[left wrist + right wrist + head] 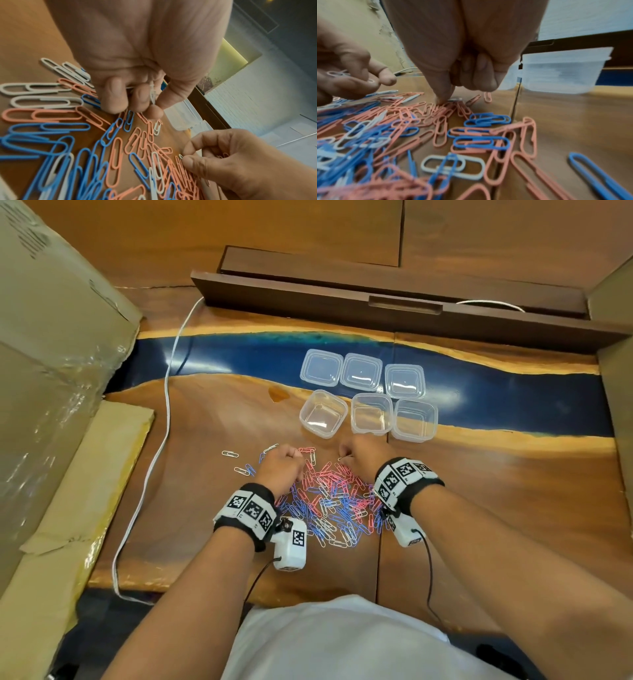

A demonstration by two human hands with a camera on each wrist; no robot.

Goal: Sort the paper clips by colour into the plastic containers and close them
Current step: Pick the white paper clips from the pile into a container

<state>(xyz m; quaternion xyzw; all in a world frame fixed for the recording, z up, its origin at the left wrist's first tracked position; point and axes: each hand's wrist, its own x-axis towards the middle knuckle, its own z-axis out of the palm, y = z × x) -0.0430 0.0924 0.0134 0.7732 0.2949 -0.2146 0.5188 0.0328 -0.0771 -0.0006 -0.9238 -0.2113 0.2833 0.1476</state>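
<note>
From the head view, both hands are working at the far edge of a pile of paper clips (329, 501) lying near the tabletop's (212, 412) front edge. Three open containers (371, 413) are sitting just beyond the hands, three lids (361, 371) behind them.

From the left wrist view, the left hand (137, 75) is pinching white clips (153, 94) in curled fingers, and the right hand (240, 159) is pinching a white clip (180, 156).

From the right wrist view, the right hand's fingertips (442, 97) are pressing down among pink clips (440, 108) beside a container (556, 73).
</note>
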